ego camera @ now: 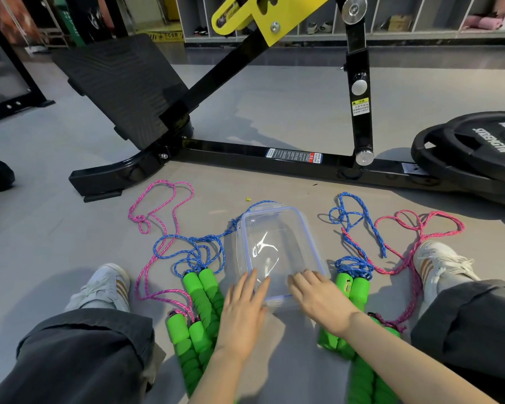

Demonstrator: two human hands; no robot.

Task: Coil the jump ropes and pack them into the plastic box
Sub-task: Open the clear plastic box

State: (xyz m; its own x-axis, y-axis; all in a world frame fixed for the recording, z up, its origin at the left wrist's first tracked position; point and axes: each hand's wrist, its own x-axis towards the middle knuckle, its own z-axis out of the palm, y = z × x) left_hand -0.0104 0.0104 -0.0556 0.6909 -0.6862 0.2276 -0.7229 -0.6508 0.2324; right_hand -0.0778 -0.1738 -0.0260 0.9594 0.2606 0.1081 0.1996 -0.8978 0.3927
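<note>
Closest in, both my hands are down flat on the near end of the plastic box (240, 246). My left hand (245, 310) is at its near-left corner and my right hand (318, 298) at its near-right corner. The fingers are straight, gripping nothing, with a small gap between the two hands. The clear box sits on the floor between my legs, and its blue-rimmed lid (277, 228) looks to be on, so my read is that opening it comes first. To do that well I'd steady one end, ease the rim up evenly, then set the lid down away from the cords.

On either side of the box lie the jump ropes (199, 316), none coiled yet. The left green foam handles (204, 287) are bundled beside my left hand. The left blue cord (193, 252) is tangled just ahead of them, and the left pink cord (158, 205) straggles farther out. The right green foam handles (352, 287) lie just beside the box, with the right blue cord (359, 217) and right pink cord (420, 223) sprawled toward my right shoe (440, 263). The cords cross each other, so I'd free one rope at a time, put its handles together, and wind loops small enough for the box.

Beyond all that, a black gym machine frame (274, 153) runs across the floor, with weight plates (478, 147) stacked at its right end.
</note>
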